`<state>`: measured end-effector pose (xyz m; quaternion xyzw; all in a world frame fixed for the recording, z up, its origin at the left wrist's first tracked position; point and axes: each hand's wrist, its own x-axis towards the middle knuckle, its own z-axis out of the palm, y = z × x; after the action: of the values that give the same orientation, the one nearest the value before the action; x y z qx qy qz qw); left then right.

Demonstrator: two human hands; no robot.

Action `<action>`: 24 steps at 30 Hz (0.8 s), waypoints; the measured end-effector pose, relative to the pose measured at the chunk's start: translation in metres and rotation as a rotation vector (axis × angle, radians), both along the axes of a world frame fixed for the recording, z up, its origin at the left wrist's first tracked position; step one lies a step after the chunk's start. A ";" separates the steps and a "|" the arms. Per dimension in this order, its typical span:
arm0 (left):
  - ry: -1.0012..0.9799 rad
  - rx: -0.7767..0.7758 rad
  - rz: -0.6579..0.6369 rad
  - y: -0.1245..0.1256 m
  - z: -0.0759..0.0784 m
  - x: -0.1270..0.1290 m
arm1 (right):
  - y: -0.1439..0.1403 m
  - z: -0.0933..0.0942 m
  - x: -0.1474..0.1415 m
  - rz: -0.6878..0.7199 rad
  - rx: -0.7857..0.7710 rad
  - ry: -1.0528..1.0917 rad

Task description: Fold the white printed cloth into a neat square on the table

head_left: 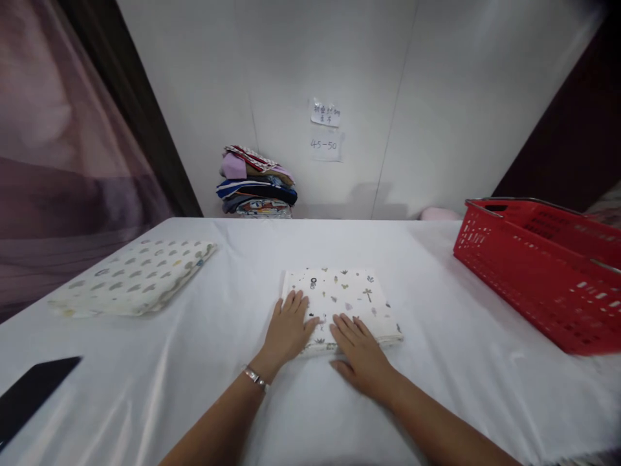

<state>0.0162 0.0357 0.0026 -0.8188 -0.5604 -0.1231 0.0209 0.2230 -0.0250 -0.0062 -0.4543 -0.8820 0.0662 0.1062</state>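
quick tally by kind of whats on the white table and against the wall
folded printed cloths: 2 (one under both hands, one at left)
stack of folded cloths: 1
red basket: 1
black flat object: 1
paper notes on the wall: 2
total: 7

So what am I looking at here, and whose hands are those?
The picture comes from a camera worn on a person's head, looking down, so these are that person's own hands. The left hand and right hand lie flat on a folded patterned cloth on a white table. Nothing is gripped. Another folded cloth with dots lies to the left, a red basket to the right, and a stack of folded clothes sits by the wall.
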 end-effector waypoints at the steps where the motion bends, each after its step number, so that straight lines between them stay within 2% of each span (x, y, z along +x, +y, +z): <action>1: 0.004 -0.013 0.010 0.000 0.000 0.000 | 0.000 0.005 0.001 0.003 -0.044 0.009; 5: -0.011 -0.086 0.032 0.001 0.002 0.000 | 0.014 0.032 0.007 -0.022 -0.175 0.094; 7: -0.028 -0.122 0.039 0.001 0.003 0.000 | 0.035 0.044 0.014 -0.107 -0.140 0.112; 9: -0.045 -0.150 0.046 0.000 0.004 0.000 | 0.062 0.048 0.024 -0.241 -0.079 0.080; 12: -0.056 -0.180 0.045 0.000 0.004 -0.001 | 0.097 0.035 0.042 -0.415 -0.107 0.009; 14: -0.053 -0.185 0.036 -0.001 0.004 -0.001 | 0.111 0.020 0.052 -0.446 -0.141 -0.018; 18: -0.057 -0.169 0.028 -0.002 0.005 -0.001 | 0.117 -0.001 0.060 -0.412 -0.083 -0.018; 24: -0.087 -0.170 0.023 -0.002 0.003 0.000 | 0.114 -0.001 0.061 -0.408 -0.070 -0.024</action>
<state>0.0164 0.0335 0.0055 -0.8049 -0.5787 -0.1103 -0.0716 0.2835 0.0893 -0.0067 -0.6279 -0.7699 0.0686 0.0908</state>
